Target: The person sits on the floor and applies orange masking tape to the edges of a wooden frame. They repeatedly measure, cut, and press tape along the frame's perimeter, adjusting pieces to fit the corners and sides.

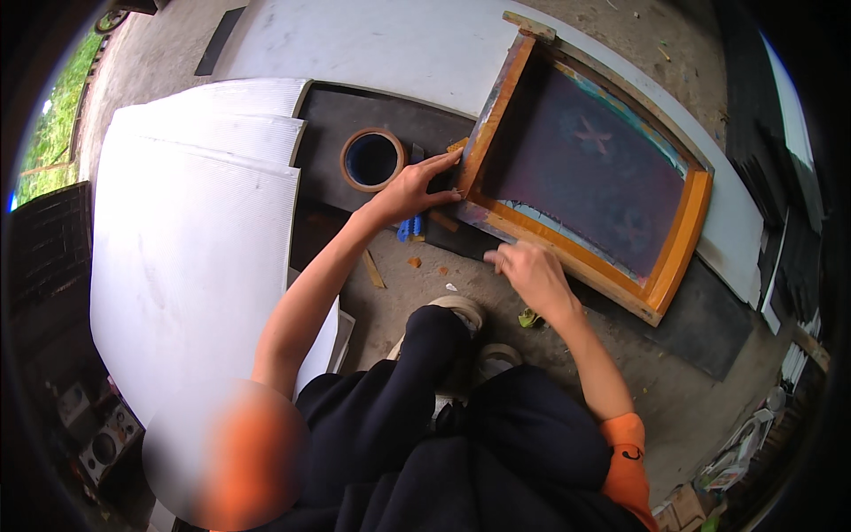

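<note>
A wooden printing frame (681, 239) with a dark mesh screen (585, 177) lies tilted on the ground ahead of me. My left hand (412, 189) reaches to its near-left corner, fingers spread and fingertips touching the frame's orange edge. My right hand (530, 269) rests at the frame's lower edge, fingers curled against the wood; whether it grips anything I cannot tell. A roll of brown tape (372, 160) lies just left of my left hand. A blue object (406, 229) sits under my left wrist.
Several large white corrugated sheets (186, 248) are stacked at the left. A dark mat (355, 115) lies under the tape. A white board (399, 44) lies beyond the frame. My shoes (474, 332) rest on the concrete floor. Wood scraps (372, 268) lie nearby.
</note>
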`<state>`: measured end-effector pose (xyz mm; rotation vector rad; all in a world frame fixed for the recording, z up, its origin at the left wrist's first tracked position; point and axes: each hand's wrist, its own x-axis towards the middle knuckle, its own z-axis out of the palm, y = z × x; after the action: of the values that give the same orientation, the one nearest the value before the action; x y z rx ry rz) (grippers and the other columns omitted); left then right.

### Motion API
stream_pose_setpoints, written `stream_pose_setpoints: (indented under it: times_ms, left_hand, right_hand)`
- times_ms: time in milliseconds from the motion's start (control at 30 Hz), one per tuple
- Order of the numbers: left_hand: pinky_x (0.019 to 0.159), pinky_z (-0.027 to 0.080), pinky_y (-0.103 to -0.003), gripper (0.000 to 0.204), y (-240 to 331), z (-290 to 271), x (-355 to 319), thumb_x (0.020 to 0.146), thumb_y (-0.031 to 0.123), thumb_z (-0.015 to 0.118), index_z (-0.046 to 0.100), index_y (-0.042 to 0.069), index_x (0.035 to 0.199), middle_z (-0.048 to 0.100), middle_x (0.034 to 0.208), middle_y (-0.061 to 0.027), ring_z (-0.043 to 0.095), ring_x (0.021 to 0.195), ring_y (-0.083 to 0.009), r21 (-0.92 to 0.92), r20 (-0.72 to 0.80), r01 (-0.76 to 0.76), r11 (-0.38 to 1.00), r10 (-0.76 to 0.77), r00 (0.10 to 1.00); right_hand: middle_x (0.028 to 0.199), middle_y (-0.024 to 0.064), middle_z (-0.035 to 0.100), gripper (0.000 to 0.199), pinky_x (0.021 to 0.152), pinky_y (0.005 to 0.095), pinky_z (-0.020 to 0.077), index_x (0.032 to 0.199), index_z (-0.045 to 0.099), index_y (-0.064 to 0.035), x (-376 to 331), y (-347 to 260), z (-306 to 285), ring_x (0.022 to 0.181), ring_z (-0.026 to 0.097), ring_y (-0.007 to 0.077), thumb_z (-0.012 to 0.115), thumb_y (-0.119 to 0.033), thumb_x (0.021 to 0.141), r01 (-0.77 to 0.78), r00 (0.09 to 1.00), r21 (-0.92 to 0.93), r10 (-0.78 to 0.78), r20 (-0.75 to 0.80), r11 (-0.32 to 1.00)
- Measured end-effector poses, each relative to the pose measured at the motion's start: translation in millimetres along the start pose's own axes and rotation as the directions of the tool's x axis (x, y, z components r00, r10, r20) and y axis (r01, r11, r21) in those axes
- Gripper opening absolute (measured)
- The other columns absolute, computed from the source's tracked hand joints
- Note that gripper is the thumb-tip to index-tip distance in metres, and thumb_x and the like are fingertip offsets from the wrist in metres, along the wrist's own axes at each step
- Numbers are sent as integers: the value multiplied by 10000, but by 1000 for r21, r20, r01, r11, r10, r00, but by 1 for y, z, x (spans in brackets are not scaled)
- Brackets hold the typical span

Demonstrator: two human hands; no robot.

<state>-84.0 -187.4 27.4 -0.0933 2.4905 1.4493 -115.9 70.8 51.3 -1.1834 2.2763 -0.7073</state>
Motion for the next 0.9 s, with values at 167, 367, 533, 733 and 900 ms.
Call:
stream_pose_setpoints:
  times_ms: [167, 367, 533, 733, 900]
  left_hand:
    - [979, 410, -384, 702, 0, 8, -3, 749, 212, 744, 438, 55, 1360, 505, 1274, -186, 505, 1144, -333, 292, -129, -26, 956, 66, 989]
    - [875, 466, -378, 723, 0, 10, 4, 706, 148, 769, 456, 82, 1354, 530, 1144, -159, 574, 1007, -291, 68, -113, 98, 993, -90, 990]
    - [782, 537, -314, 705, 5, 9, 6, 726, 143, 754, 450, 61, 1358, 519, 1142, -135, 601, 972, -218, 39, -56, 93, 995, -91, 994]
    - [851, 479, -345, 739, 1, 6, 4, 692, 159, 781, 467, 87, 1357, 541, 1096, -143, 613, 978, -245, 5, -89, 105, 994, -105, 991]
    - [858, 472, -338, 735, -4, 8, 2, 703, 183, 783, 465, 84, 1358, 545, 1075, -151, 617, 971, -240, -20, -104, 103, 994, -105, 989]
  right_hand:
    - [784, 94, 581, 173, 697, 389, 455, 792, 568, -36, 11, 9, -15, 793, 562, 286, 667, -177, 808, -145, 953, 140, 176, -247, 979]
    - [969, 106, 460, 363, 811, 446, 390, 889, 503, -69, 67, 42, 1, 987, 450, 288, 786, -167, 686, -175, 974, -119, 155, -164, 977]
    - [1050, 124, 430, 525, 806, 473, 360, 971, 479, -52, 113, 35, 15, 1028, 432, 314, 820, -123, 578, -182, 967, -211, 136, -217, 960]
    - [1048, 93, 491, 455, 855, 446, 389, 1046, 489, -59, 100, 30, 27, 1042, 467, 290, 757, -131, 685, -181, 939, -139, 129, -319, 974]
    - [934, 102, 541, 204, 774, 388, 475, 966, 596, -12, 52, 1, 38, 888, 560, 273, 620, -180, 852, 4, 929, 66, 21, -370, 998]
